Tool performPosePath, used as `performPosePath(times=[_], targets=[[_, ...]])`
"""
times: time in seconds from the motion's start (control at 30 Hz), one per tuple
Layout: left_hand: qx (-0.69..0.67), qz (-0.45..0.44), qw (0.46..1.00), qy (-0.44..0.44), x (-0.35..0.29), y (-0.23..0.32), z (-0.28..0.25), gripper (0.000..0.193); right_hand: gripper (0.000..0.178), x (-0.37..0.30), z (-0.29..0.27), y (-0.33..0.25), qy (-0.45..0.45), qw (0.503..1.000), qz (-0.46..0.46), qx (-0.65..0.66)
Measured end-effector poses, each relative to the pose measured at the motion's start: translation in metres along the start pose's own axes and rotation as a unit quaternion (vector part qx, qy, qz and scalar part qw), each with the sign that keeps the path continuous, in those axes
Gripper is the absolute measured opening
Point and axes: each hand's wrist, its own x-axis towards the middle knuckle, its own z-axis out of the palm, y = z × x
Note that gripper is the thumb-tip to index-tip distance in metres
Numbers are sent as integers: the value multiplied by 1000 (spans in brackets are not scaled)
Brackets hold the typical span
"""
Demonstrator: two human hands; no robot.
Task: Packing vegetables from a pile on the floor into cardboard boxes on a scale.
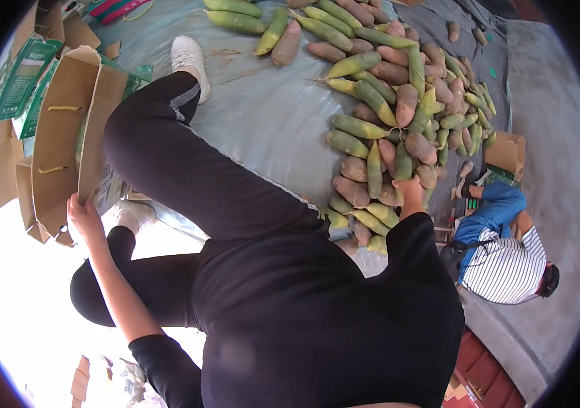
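A tall cardboard box (55,146) with yellow rope loops stands open at my left. My left hand (84,216) is closed on the near edge of its side panel. To the right, a big heap of green radishes (371,98) and pinkish-brown radishes (406,105) lies on a plastic sheet. My right hand (409,190) is in the near part of this heap, its fingers closed round the lower end of a green radish (403,162). Part of its grip is hidden by the hand itself.
Green printed cartons (24,78) stand beside the box. The grey-blue sheet (256,115) spreads under the heap. At the right, a person in a striped shirt (507,265) crouches near another cardboard box (505,152). My white shoe (189,58) rests on the sheet.
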Motion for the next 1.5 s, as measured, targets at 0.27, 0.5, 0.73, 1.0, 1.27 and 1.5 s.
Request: performPosePath(times=[0.27,0.5,0.73,1.0,1.27,1.5], targets=[[-3,9,1000,15,2,1,-5,15,84,-10,14,-37,-70,997,-15,24],[107,-50,993,1,-4,22,-21,18,56,15,90,-47,-124,927,107,337],[135,-64,989,-22,0,42,-29,19,39,-85,62,-123,-320,836,-37,444],[116,-86,989,-43,-1,46,-34,19,48,-214,-39,-300,-342,744,-492,296],[134,-91,986,-47,-1,44,-39,18,57,-372,-141,-421,-166,513,-814,216],[130,-88,985,-68,2,50,-36,16,46,-468,-118,-465,-99,400,-832,372]])
